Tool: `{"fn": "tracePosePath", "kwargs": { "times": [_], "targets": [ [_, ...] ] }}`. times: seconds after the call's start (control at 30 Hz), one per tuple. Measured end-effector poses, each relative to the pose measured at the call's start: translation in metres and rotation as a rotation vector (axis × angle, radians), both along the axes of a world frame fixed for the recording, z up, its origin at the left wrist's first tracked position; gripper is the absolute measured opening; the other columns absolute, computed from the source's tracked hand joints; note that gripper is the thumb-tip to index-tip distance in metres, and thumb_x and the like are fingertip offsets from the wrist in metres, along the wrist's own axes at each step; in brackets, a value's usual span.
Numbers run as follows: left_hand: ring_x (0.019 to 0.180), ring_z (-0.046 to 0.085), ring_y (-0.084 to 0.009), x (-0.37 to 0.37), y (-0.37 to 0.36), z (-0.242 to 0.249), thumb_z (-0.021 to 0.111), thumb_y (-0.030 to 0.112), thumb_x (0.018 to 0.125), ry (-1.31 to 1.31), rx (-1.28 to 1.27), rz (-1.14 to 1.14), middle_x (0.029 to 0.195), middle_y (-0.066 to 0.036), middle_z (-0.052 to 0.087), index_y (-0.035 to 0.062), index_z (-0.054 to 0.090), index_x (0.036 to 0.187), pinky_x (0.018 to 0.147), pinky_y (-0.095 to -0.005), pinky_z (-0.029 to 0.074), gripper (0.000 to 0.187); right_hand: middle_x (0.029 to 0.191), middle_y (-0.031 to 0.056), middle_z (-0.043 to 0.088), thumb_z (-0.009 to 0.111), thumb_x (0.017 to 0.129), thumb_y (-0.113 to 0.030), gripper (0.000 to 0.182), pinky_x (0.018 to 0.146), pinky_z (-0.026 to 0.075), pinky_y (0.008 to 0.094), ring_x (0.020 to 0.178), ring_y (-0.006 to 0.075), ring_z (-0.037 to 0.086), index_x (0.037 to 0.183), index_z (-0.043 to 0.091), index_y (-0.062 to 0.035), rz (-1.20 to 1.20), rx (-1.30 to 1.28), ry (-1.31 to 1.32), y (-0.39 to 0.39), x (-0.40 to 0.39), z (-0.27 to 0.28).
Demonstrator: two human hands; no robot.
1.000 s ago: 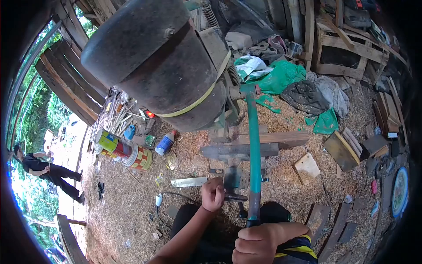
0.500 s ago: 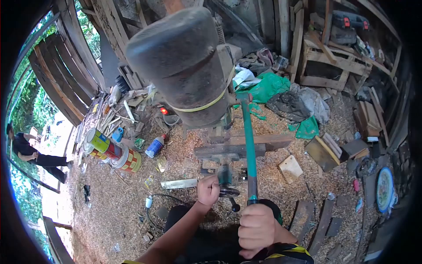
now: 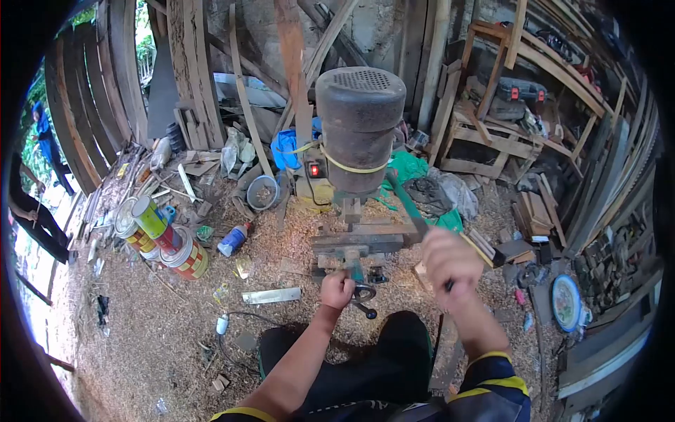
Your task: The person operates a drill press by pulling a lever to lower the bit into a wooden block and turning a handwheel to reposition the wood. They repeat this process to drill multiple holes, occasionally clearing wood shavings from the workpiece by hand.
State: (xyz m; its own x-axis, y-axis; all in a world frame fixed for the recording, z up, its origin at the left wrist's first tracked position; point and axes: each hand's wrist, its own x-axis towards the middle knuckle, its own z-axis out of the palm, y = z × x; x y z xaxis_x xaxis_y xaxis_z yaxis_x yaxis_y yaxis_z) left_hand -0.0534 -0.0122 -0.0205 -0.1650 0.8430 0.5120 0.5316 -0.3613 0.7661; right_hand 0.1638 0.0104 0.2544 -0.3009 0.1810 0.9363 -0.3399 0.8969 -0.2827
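Note:
A large dark machine head (image 3: 360, 126) with a yellow band stands ahead, above a vise-like clamp (image 3: 360, 243) and a piece of wood (image 3: 351, 209). My right hand (image 3: 451, 264) is wrapped round the end of the long green lever (image 3: 408, 200) that comes from the machine's right side. Below the clamp, my left hand (image 3: 337, 290) is closed beside the handwheel (image 3: 363, 292), at the clamp's front; its fingers partly hide what they grip. A small crank with a black knob (image 3: 370, 314) sticks out under the wheel.
Stacked paint cans (image 3: 162, 235), a blue bottle (image 3: 233, 240) and a metal strip (image 3: 271, 295) lie to the left. A bucket (image 3: 263, 192) stands behind. Wood scraps, a plate (image 3: 565, 303) and a wooden frame (image 3: 485, 151) are at the right. Two people are at the far left.
The view has tilted up and pulled back, showing more wall. My right hand with the lever's end has moved up and to the right. My left hand stays by the handwheel.

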Motion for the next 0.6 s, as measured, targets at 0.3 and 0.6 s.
{"fn": "tracePosePath", "kwargs": {
  "times": [0.3, 0.6],
  "targets": [
    [0.072, 0.066, -0.0449, 0.004, 0.002, -0.009, 0.059, 0.020, 0.081, -0.023, -0.099, 0.088, 0.076, -0.024, 0.066, 0.0026, 0.065, 0.074, 0.066, -0.0516, 0.054, 0.020, 0.066, 0.0053, 0.053, 0.038, 0.110, -0.046, 0.047, 0.061, 0.041, 0.0323, 0.059, 0.0184, 0.050, 0.088, 0.054, -0.0073, 0.135, -0.571, 0.308, 0.107, -0.041, 0.161],
    [0.075, 0.068, -0.0450, 0.000, 0.002, -0.015, 0.059, 0.022, 0.081, -0.004, -0.129, 0.083, 0.080, -0.024, 0.069, 0.0031, 0.069, 0.076, 0.071, -0.0533, 0.057, 0.022, 0.167, 0.0182, 0.033, 0.029, 0.109, -0.062, 0.081, 0.127, 0.016, 0.0407, 0.156, 0.0271, 0.028, 0.165, 0.023, -0.0039, -0.522, -0.590, -0.047, 0.080, -0.061, 0.161]
  ]
}}
